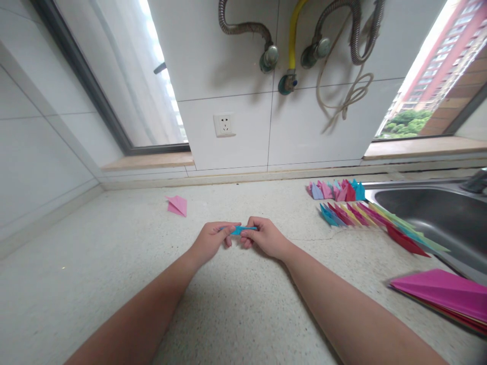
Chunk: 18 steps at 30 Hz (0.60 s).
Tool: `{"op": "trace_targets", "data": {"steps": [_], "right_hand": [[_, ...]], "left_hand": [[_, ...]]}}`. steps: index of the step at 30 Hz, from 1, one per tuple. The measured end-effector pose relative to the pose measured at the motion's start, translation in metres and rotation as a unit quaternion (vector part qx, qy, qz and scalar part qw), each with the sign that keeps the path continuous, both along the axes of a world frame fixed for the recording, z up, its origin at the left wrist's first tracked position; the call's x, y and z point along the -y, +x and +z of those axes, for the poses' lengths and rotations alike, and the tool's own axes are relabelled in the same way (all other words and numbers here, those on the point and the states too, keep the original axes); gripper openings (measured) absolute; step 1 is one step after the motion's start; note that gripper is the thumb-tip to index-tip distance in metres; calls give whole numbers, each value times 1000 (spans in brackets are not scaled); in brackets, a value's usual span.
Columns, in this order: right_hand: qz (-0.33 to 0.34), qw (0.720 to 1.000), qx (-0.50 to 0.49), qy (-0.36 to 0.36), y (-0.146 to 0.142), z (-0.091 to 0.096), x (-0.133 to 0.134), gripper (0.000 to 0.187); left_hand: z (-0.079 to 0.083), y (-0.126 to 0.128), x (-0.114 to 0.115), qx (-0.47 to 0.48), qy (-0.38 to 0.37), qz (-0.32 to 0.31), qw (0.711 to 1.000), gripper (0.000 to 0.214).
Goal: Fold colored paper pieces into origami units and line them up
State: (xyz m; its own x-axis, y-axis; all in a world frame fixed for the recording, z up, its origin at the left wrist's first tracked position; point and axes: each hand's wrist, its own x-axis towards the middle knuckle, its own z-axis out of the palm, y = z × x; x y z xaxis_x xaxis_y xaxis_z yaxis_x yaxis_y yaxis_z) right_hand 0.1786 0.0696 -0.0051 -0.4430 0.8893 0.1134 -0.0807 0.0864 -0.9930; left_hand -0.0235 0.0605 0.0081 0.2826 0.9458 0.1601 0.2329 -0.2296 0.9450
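Note:
A small strip of folded blue paper (238, 230) is stretched between my two hands, a little above or on the speckled countertop (228, 304). My left hand (213, 241) pinches its left end, thumb on top. At the other end, my right hand (267, 237) grips the paper between thumb and curled fingers. The fingers cover both ends, so its full shape is hidden. Left of my hands, toward the wall, lies a folded pink paper piece (177, 206).
A row of small folded paper pieces (337, 191) stands beside the metal sink (422, 203). Before it are a row of coloured folded papers (357, 214) and a stack of magenta and red paper (445, 294). Hoses, valves and a socket (224, 125) are on the tiled wall.

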Motion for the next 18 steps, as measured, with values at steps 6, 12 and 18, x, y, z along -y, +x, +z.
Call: {"op": "trace_targets", "data": {"steps": [6,12,18], "right_hand": [[5,1000,0,-9,3,4,0,29],[7,1000,-3,-10,3,3,-1,28],[-67,997,26,38,4,1,-3,26]], "left_hand": [[-6,1,-2,72,-69,-58,993,51],[-7,0,-2,86,-78,-61,991,52],[-12,2,-8,119,-93,-20,988,51]]}}
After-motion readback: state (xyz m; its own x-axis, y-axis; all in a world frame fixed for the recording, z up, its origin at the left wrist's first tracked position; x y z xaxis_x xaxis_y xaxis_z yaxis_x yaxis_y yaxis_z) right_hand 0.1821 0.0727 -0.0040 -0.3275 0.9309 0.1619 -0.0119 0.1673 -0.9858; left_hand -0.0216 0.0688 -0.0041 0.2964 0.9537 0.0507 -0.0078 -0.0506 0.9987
